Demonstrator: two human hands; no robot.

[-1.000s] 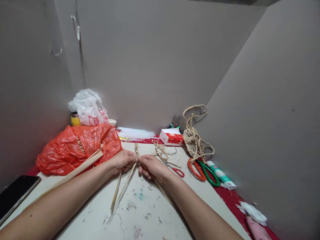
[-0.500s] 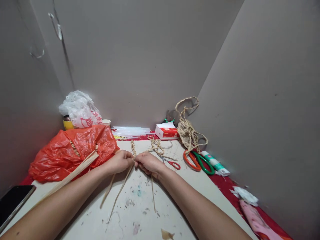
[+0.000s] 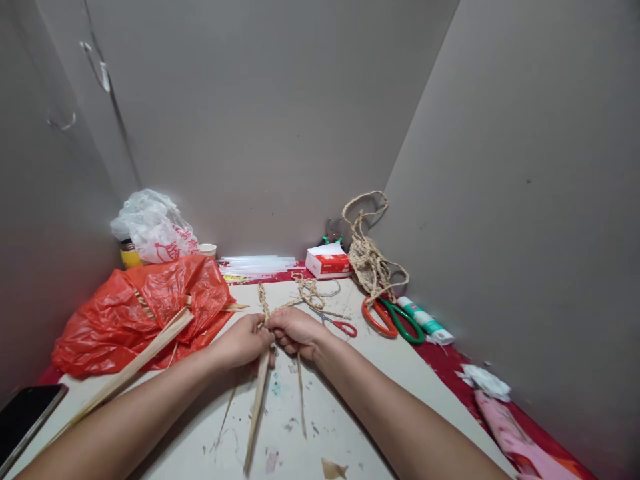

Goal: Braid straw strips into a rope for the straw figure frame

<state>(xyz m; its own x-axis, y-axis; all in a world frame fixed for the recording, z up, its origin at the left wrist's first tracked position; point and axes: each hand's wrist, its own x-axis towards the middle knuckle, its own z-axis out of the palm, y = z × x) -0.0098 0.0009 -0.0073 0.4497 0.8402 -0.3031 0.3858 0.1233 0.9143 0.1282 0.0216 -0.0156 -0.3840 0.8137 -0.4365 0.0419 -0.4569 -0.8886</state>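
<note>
Straw strips (image 3: pixel 260 400) are pinched by the left hand (image 3: pixel 243 343) and right hand (image 3: pixel 295 330) — pressed together — at the braid (image 3: pixel 262 303), so its plaiting is kept tight over the table (image 3: pixel 350 393).

Craft booth; scissors (image 3: pixel 393 319), twine (image 3: pixel 369 259), cardboard walls (image 3: pixel 525 167)

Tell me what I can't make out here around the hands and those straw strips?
All in the head view:
Where the braid joins the straw strips: covered by the left hand and right hand.
Contents of the red bag: only strip ends poke out.
Jar: mostly behind the white bag.
Phone: cut by the left edge.
Box print: too small.
</note>
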